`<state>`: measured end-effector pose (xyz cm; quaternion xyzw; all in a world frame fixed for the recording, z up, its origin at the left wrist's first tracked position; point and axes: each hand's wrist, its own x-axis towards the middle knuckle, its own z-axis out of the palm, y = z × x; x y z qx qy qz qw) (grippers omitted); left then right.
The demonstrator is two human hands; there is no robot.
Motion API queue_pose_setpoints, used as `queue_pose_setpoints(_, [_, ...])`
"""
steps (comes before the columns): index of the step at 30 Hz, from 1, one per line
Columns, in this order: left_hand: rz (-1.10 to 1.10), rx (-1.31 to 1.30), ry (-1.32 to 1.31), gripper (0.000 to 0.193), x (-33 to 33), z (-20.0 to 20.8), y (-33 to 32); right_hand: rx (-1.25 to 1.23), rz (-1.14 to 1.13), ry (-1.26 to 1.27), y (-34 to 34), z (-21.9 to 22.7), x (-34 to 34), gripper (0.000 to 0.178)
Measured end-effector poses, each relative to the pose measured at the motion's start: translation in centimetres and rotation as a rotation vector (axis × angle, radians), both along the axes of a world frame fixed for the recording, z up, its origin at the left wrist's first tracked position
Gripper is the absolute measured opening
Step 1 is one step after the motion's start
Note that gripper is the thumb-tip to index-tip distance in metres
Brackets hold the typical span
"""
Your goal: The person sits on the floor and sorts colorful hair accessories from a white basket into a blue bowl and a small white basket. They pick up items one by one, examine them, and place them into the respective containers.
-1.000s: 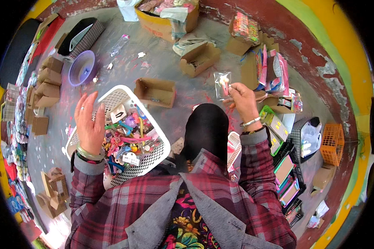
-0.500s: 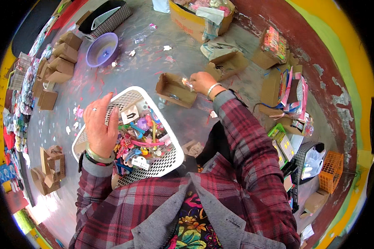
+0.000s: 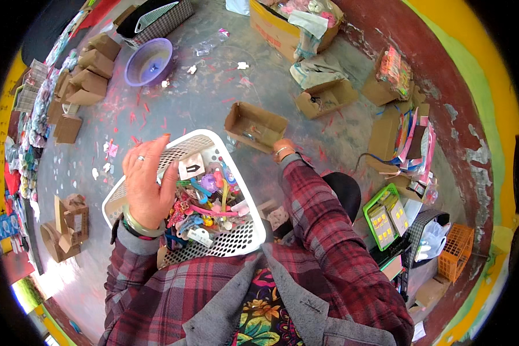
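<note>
A white perforated plastic basket (image 3: 245, 239) is tilted at my lap, full of colourful hair accessories (image 3: 210, 202), with several white tags among them. My left hand (image 3: 149, 187) grips the basket's left rim, its thumb on the inner side and its fingers along the wall. In front and to the right, an open cardboard box (image 3: 271, 122) holds a few small items in clear wrapping. My right hand (image 3: 283, 149) is at that box's near right corner. Its fingers are mostly hidden, so what they hold, if anything, does not show.
Another open cardboard box (image 3: 334, 101) stands farther right, before a large carton (image 3: 271, 34) of soft goods. A purple basin (image 3: 150, 60) is at the far left. Along the right are a green tray (image 3: 384, 222) and an orange crate (image 3: 457, 245). Small scraps litter the floor.
My right hand has moved down and toward me, from above the box to its near right corner. The small item it pinched is out of sight. My left hand stays on the basket.
</note>
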<state>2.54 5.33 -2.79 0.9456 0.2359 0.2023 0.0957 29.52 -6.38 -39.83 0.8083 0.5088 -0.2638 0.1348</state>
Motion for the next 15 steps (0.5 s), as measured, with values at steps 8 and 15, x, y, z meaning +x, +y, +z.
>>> queue_pose_setpoints(8, [-0.039,0.019,0.007,0.040,0.8,0.1,-0.3,0.058,-0.394,-0.080,-1.8,2.9,1.8,0.041])
queue_pose_setpoints(15, [-0.074,0.002,0.000,0.043,1.5,0.3,-0.4,-0.057,-0.491,0.016,-6.0,4.2,3.4,0.040])
